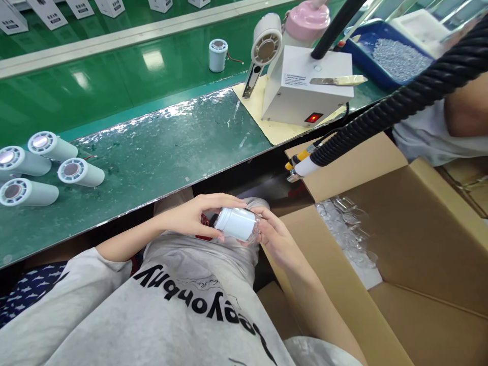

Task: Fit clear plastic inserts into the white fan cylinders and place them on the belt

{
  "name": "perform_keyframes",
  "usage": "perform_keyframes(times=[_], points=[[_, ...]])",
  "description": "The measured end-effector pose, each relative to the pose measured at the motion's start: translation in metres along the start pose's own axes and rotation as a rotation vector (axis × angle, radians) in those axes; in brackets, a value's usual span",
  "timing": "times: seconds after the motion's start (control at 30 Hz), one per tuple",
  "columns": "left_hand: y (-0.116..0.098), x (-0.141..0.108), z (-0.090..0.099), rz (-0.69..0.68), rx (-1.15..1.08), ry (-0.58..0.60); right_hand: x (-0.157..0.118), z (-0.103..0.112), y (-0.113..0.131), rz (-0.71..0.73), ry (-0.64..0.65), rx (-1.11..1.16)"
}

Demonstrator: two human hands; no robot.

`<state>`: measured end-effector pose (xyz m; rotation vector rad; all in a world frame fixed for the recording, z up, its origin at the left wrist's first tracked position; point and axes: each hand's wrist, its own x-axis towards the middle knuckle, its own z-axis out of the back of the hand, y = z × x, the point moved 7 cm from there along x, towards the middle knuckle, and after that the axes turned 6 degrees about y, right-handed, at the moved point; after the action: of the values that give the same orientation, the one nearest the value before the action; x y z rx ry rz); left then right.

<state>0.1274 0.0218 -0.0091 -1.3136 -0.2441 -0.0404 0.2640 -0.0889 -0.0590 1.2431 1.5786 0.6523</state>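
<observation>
Head view, left hand [194, 216] and right hand [275, 238], each grip pinching white cylinder [236, 223] over lap

In my lap, both my hands hold a cylinder [238, 223] between them. Four more cylinders [53, 168] lie on the bench [160, 147] to my left; an open carton [400, 239], seemingly holding bags, stands right.

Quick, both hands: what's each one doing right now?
Left hand: closed in a grip on the white cylinder, from above.
Right hand: fingers curled round the same cylinder's far end, holding it.
</observation>
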Motion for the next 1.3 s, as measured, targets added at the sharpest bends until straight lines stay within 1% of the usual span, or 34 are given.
perform_keyframes(times=[0.17, 0.23, 0.43, 0.5, 0.6, 0.7, 0.77, 0.83, 0.93, 1.0, 1.1, 1.17, 1.23, 1.3], points=[[0.004, -0.002, -0.002, 0.069, -0.053, -0.001, 0.003, -0.008, -0.009, -0.09, 0.072, 0.048], [0.005, -0.002, -0.003, 0.087, -0.068, -0.001, 0.004, -0.009, -0.012, -0.096, 0.069, 0.081], [0.003, -0.002, -0.003, 0.039, -0.062, -0.011, 0.006, -0.013, -0.015, -0.122, 0.079, 0.102], [0.005, -0.002, -0.003, 0.058, -0.082, -0.014, 0.006, -0.014, -0.014, -0.119, 0.082, 0.111], [0.012, -0.003, -0.005, 0.122, -0.142, -0.023, 0.006, -0.012, -0.013, -0.087, 0.081, 0.125], [0.021, 0.003, -0.005, 0.156, -0.183, -0.023, 0.009, -0.005, -0.015, -0.03, 0.041, 0.151], [0.028, 0.013, -0.005, 0.145, -0.202, -0.01, 0.013, 0.004, -0.021, 0.007, -0.014, 0.191], [0.038, 0.027, -0.005, 0.126, -0.237, 0.021, 0.019, 0.016, -0.029, 0.039, -0.109, 0.263], [0.059, 0.057, -0.006, 0.102, -0.299, 0.071, 0.029, 0.04, -0.04, 0.093, -0.279, 0.373], [0.074, 0.08, -0.007, 0.098, -0.331, 0.09, 0.036, 0.055, -0.043, 0.128, -0.357, 0.419], [0.094, 0.112, -0.009, 0.128, -0.362, 0.12, 0.047, 0.074, -0.043, 0.165, -0.42, 0.471], [0.102, 0.128, -0.009, 0.168, -0.359, 0.146, 0.053, 0.083, -0.041, 0.181, -0.443, 0.502], [0.106, 0.138, -0.008, 0.201, -0.345, 0.164, 0.057, 0.089, -0.039, 0.184, -0.451, 0.523], [0.106, 0.143, -0.004, 0.211, -0.33, 0.174, 0.061, 0.091, -0.037, 0.175, -0.443, 0.53]])
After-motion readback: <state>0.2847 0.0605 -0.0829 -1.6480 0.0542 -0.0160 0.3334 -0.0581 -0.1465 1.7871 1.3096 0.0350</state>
